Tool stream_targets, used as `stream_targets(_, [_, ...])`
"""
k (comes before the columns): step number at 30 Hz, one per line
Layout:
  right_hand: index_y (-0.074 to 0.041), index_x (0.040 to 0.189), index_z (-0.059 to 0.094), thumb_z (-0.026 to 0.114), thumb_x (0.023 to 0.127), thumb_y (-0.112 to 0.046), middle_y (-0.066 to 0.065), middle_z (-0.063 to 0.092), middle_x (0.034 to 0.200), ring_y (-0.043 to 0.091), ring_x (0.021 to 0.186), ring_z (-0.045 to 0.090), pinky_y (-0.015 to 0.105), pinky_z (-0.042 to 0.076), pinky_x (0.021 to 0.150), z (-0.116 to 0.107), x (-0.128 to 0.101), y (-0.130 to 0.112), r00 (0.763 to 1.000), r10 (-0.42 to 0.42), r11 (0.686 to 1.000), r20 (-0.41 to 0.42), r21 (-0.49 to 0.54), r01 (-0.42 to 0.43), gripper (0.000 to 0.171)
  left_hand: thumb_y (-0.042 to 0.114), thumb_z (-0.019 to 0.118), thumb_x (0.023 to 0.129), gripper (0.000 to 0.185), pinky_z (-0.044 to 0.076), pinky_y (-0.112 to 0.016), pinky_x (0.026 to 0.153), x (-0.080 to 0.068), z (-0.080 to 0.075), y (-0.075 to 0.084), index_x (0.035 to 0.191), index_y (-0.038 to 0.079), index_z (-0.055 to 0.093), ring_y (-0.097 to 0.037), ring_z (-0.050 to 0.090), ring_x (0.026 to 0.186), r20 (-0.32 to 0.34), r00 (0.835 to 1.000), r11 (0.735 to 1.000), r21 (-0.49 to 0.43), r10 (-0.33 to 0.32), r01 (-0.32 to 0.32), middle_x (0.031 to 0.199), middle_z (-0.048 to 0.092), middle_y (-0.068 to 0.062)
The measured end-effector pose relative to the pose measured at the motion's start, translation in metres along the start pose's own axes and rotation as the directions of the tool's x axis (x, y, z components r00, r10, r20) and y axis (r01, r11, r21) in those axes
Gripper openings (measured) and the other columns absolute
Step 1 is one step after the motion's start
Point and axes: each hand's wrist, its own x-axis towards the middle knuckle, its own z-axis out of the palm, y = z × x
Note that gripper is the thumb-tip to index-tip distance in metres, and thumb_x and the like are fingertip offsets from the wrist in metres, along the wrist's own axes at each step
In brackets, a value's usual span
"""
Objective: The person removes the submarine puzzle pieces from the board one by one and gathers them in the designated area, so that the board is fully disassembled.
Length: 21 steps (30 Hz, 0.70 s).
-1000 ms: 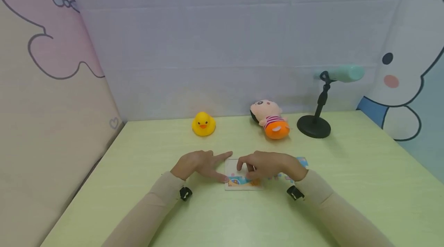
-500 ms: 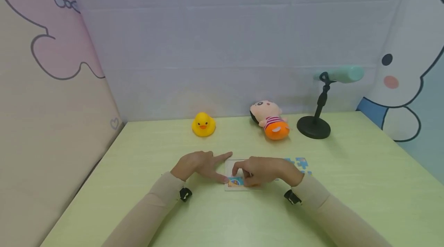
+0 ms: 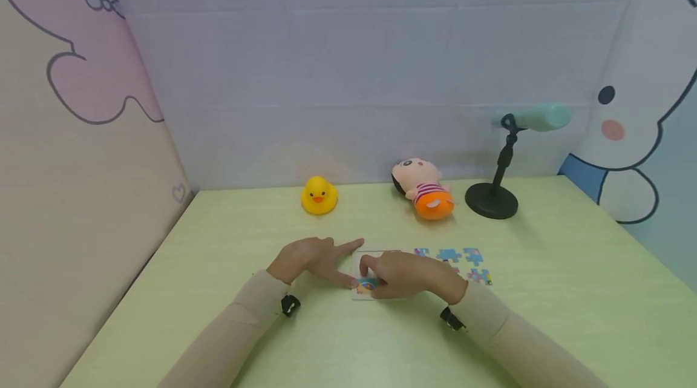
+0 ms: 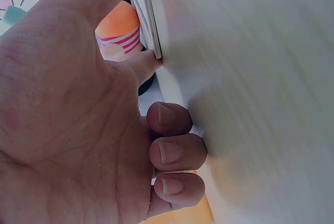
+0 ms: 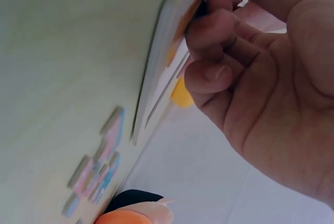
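A small white-framed puzzle board (image 3: 356, 296) lies flat on the table, its lower part printed blue and orange. My left hand (image 3: 313, 258) is at its left side: the thumb touches the left edge and the index finger stretches to the upper left corner. In the left wrist view, the other three fingers curl loosely beside the tabletop. My right hand (image 3: 408, 274) bends over the board with curled fingers, index and thumb tips at the left part of the picture. A sliver of red shows by its fingertips in the right wrist view; whether they pinch a piece is hidden.
Several loose puzzle pieces (image 3: 449, 255) lie right of the board, partly behind the right hand. Along the back stand a yellow rubber duck (image 3: 319, 195), a doll in orange shorts (image 3: 425, 188) lying down, and a black stand (image 3: 492, 200) with a mint-green tube.
My right hand has moved left and slightly toward me across the board, uncovering more loose pieces at the right. The left hand has kept its place at the board's edge.
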Motion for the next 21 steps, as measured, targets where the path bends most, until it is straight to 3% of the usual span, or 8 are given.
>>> stream_targets(10, [-0.016,0.11,0.054,0.069,0.095,-0.016,-0.006,0.049,0.065,0.011,0.058,0.047,0.026,0.038,0.058,0.0025,0.0005,-0.0026,1.0,0.024,1.0,-0.02,-0.012,-0.024,0.022,0.08,0.058,0.08,0.092,0.048,-0.044,0.079,-0.0002,0.0,-0.0006,0.157,0.052,0.016,-0.021,0.055,0.088,0.003,1.0,1.0,-0.003,0.01,-0.01,0.116,0.056,-0.008])
stream_targets(21, [-0.017,0.111,0.052,0.07,0.095,-0.016,-0.007,0.043,0.064,0.01,0.057,0.044,0.024,0.036,0.057,0.0048,0.0009,-0.0016,0.999,0.006,1.0,-0.041,0.013,-0.006,0.024,0.083,0.059,0.076,0.098,0.048,-0.041,0.076,-0.0016,-0.0005,-0.0029,0.157,0.051,0.014,-0.019,0.055,0.086,0.006,0.999,0.999,0.026,0.038,-0.038,0.116,0.055,-0.005])
